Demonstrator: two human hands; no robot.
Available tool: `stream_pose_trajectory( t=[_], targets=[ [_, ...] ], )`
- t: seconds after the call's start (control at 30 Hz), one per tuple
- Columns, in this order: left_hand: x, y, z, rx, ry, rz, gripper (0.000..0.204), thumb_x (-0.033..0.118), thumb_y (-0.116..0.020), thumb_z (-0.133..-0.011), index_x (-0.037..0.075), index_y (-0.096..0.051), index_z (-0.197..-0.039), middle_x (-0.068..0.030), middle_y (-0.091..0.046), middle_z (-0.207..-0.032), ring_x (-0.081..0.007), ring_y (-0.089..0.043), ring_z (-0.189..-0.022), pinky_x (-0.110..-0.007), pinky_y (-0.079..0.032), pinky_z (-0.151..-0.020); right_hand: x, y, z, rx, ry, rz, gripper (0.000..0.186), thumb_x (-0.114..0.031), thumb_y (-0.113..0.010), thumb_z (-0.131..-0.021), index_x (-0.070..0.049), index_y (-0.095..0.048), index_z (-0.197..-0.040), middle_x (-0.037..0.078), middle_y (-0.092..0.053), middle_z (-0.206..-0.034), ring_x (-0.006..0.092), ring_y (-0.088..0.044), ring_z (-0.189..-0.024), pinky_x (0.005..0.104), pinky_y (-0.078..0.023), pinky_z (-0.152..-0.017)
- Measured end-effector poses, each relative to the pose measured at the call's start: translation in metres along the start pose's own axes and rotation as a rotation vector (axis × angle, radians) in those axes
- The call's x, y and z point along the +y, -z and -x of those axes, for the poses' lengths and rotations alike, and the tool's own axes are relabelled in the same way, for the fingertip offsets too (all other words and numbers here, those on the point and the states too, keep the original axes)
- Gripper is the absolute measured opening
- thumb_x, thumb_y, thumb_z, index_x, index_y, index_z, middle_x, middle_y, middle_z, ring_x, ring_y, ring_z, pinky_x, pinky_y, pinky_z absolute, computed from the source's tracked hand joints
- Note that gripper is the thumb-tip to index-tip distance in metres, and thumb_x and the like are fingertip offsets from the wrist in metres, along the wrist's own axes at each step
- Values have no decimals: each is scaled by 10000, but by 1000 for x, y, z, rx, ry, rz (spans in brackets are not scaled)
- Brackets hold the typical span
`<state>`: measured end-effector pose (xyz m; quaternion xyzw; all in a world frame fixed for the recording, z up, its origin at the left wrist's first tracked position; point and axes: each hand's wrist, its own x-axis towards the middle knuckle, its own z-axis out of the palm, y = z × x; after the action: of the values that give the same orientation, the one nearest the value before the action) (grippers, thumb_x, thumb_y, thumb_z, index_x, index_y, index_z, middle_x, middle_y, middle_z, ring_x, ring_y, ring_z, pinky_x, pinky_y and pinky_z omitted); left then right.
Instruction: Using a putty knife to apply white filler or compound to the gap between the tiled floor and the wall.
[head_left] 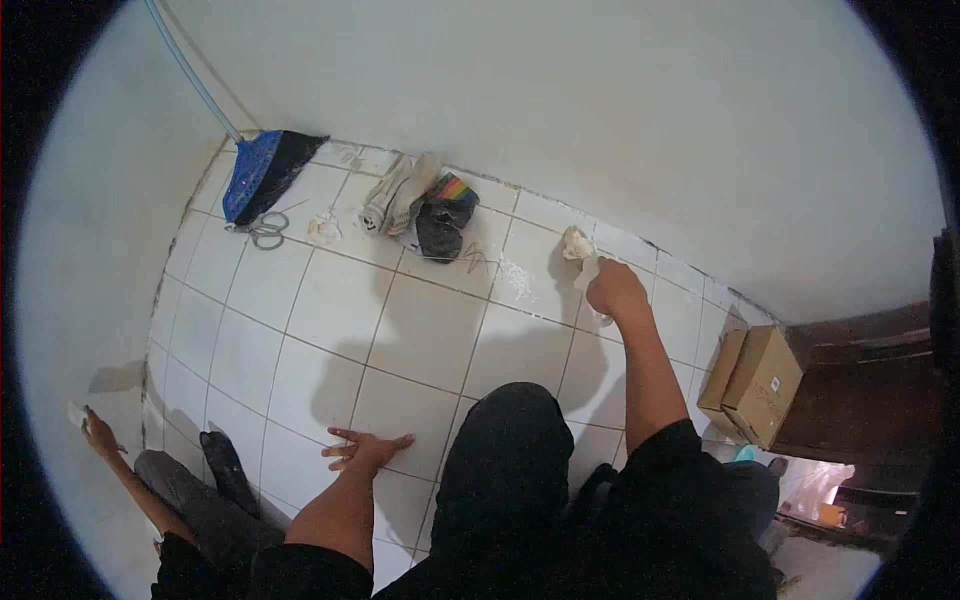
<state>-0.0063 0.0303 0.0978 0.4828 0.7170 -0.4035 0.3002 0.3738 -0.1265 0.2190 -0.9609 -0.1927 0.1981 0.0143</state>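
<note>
My left hand (368, 451) is open, its fingers spread flat on the white tiled floor (420, 325). My right hand (618, 290) is closed around a crumpled off-white wad (578, 245), which sticks out beyond my fingers toward the far wall. Whether it is cloth, paper or plastic I cannot tell. Left of that hand, small white flecks (517, 280) lie scattered on a tile. Farther left, a dark bundle with a rainbow stripe (445, 215) rests against rolled pale cloths or papers (398, 195). My bent knee (510, 440) shows between my arms.
Scissors (268, 232) lie by a blue broom (255, 175) leaning in the far left corner, near a small crumpled scrap (324, 229). A co-worker's hand (100, 434) presses something pale to the left wall. At the right stands a cardboard box (765, 385).
</note>
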Motion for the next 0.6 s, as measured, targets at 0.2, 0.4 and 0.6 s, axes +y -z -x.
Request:
stream_pose_trajectory(
  t=[0.2,0.4,0.6],
  targets=[
    [-3,4,3,25,16,4,1572,645,-817,-492,66,397,-1306,-389,280,-1377,-593,143,-1292,-682,-77,-1031,-14,8,14,-133,21,70,429,-128,-503,-756,18,-565,-1155,236,-612,-1087,364,-587,-1028,420,-465,-900],
    [0,3,-1,29,26,-68,1594,708,-791,-447,27,347,-1332,-422,184,-1392,-619,32,-1293,-670,-138,-1038,-4,-2,0,-117,42,63,414,-134,-485,-769,15,-567,-1146,232,-613,-1081,368,-583,-1029,413,-457,-913],
    [0,2,-2,-14,-28,-9,1592,651,-818,-475,32,400,-1293,-395,290,-1368,-617,150,-1274,-686,-52,-1027,16,-10,-16,-57,45,38,420,-138,-485,-770,37,-565,-1144,259,-598,-1093,375,-578,-1033,420,-452,-916]
  ],
)
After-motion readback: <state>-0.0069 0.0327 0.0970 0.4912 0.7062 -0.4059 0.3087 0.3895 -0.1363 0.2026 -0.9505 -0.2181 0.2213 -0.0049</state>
